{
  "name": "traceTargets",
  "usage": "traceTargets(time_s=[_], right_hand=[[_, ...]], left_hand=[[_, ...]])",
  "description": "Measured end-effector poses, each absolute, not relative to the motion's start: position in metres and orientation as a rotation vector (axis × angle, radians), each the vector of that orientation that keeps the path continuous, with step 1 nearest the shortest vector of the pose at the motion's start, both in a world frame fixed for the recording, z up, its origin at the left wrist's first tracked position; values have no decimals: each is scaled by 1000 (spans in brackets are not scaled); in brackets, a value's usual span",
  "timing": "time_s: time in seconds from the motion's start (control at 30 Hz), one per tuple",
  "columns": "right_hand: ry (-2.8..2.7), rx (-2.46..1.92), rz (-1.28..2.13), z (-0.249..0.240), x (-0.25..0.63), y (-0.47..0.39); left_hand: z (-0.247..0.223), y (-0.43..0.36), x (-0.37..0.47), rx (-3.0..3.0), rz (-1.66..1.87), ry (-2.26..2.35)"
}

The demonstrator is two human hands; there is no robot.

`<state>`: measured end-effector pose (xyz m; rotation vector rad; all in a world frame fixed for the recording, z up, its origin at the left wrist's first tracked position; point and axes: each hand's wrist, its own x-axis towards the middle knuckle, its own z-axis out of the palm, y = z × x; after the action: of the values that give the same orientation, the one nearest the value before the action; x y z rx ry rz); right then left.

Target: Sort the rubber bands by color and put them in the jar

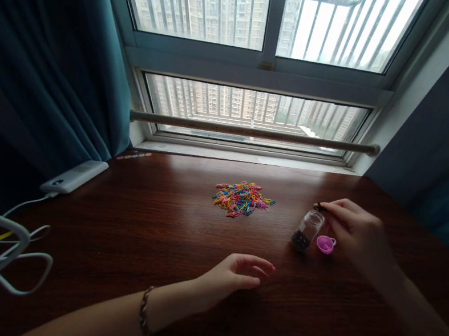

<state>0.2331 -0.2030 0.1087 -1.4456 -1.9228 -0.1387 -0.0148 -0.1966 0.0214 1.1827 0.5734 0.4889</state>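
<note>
My right hand (pixel 353 228) pinches a small dark piece (pixel 319 207) just above the mouth of a clear jar (pixel 311 224). Dark bits (pixel 301 240) lie in the bottom of the jar, which stands upright on the brown table. Beside the jar, below my right hand, is a small pink funnel-like cup (pixel 325 244). My left hand (pixel 238 275) rests low over the table with its fingers apart and nothing in them. A pile of colourful small links (pixel 242 199) lies farther back, left of the jar.
On the left side of the table (pixel 132 221) are a white power bank (pixel 75 176) and white cables (pixel 29 255). A blue curtain (pixel 92 81) hangs at the left. A barred window and a metal rail (pixel 252 132) are behind the table.
</note>
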Motion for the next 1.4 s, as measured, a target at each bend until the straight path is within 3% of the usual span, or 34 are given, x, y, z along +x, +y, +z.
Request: traceTargets(time_s=[0.13, 0.37, 0.77, 1.4], right_hand=[[-2105, -1484, 122, 137, 264, -184], [-2107, -1707, 340, 141, 258, -167], [-2373, -1814, 144, 141, 245, -161], [-2304, -1712, 59, 129, 249, -165]], left_hand=[[18, -197, -11, 1333, 447, 633], [13, -197, -11, 1325, 496, 610], [15, -197, -10, 1298, 469, 638], [6, -196, -11, 1303, 446, 639]])
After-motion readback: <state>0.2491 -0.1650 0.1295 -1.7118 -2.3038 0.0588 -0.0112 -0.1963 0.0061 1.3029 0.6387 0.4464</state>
